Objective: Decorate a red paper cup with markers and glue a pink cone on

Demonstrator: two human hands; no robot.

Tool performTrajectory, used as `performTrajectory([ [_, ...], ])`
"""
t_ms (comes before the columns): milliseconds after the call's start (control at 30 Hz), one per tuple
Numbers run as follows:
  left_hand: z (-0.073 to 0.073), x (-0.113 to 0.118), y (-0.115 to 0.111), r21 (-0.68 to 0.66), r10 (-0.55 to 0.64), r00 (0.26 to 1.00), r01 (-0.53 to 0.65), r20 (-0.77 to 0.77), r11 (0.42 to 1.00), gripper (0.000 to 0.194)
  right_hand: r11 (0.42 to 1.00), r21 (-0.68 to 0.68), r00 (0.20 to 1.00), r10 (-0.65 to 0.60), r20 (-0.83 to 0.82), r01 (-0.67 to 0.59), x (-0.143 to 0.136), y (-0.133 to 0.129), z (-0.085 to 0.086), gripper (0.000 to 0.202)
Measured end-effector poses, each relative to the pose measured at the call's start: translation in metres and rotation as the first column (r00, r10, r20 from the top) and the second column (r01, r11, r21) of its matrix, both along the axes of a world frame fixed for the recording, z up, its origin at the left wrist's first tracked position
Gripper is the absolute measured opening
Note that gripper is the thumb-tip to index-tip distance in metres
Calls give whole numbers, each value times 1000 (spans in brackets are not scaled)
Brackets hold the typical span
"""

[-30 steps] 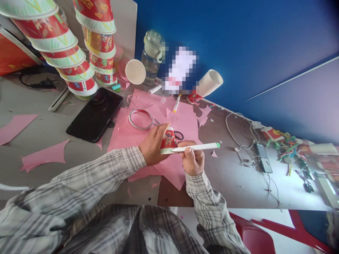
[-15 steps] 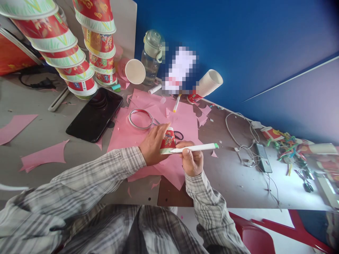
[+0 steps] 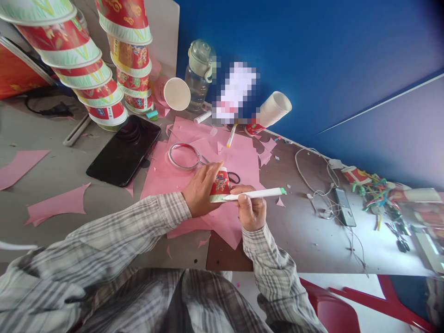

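Note:
A red patterned paper cup (image 3: 221, 181) with a white band at its lower edge is gripped by my left hand (image 3: 202, 190), whose fingers cover its left side. My right hand (image 3: 252, 209) pinches a white marker (image 3: 265, 193) with a green end. The marker's tip touches the cup's pale band, where light green strokes show. Under both hands lie overlapping pink paper sheets (image 3: 239, 159). Partly hidden behind the cup is a pair of scissors (image 3: 234, 177). A roll of tape (image 3: 184, 156) rests on the paper beyond my left hand.
Tall stacks of decorated cups (image 3: 135, 83) rise at the back left, near a black phone (image 3: 123, 150). A water bottle (image 3: 198, 76), a lying cup (image 3: 177, 94) and nested cups (image 3: 274, 111) line the back. Cables (image 3: 322, 185) and a power bank (image 3: 344, 208) lie right.

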State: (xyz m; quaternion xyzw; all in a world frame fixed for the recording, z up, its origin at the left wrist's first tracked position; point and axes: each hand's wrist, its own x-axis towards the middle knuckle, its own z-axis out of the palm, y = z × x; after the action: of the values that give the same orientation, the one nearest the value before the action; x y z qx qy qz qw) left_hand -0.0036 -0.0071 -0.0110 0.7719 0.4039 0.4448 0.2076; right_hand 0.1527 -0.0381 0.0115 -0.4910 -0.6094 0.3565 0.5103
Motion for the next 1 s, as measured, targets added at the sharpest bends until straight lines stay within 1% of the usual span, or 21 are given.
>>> performTrajectory([
  [100,1,0,0,-2,1,1000,-1,11,1000,80,997,-35,993,-68,-95,65,-1,1,-3,28],
  [200,1,0,0,0,-5,1000,5,18,1000,79,996,-73,983,-59,-174,47,-1,2,-4,29],
  [367,0,-1,0,-2,-9,1000,9,14,1000,74,998,-65,993,-20,-119,13,1,1,-4,26],
  [433,-1,-1,0,4,-7,1000,7,15,1000,74,998,-55,996,-24,-84,20,1,0,-3,24],
  [533,-1,-1,0,4,-10,1000,10,12,1000,78,998,-42,997,-57,-50,55,0,1,-4,23],
  [633,0,-1,0,-4,-14,1000,14,20,1000,81,994,-71,990,-86,-113,79,-1,2,-4,27],
  [767,-1,-1,0,0,-17,1000,17,11,1000,78,993,-113,979,-63,-195,42,-1,2,-4,27],
  [900,-2,-1,0,3,-20,1000,20,11,1000,76,994,-105,984,-38,-174,20,1,1,-4,24],
  [1000,-2,0,0,-4,-22,1000,22,17,1000,78,993,-110,988,-55,-144,40,0,2,-4,24],
])
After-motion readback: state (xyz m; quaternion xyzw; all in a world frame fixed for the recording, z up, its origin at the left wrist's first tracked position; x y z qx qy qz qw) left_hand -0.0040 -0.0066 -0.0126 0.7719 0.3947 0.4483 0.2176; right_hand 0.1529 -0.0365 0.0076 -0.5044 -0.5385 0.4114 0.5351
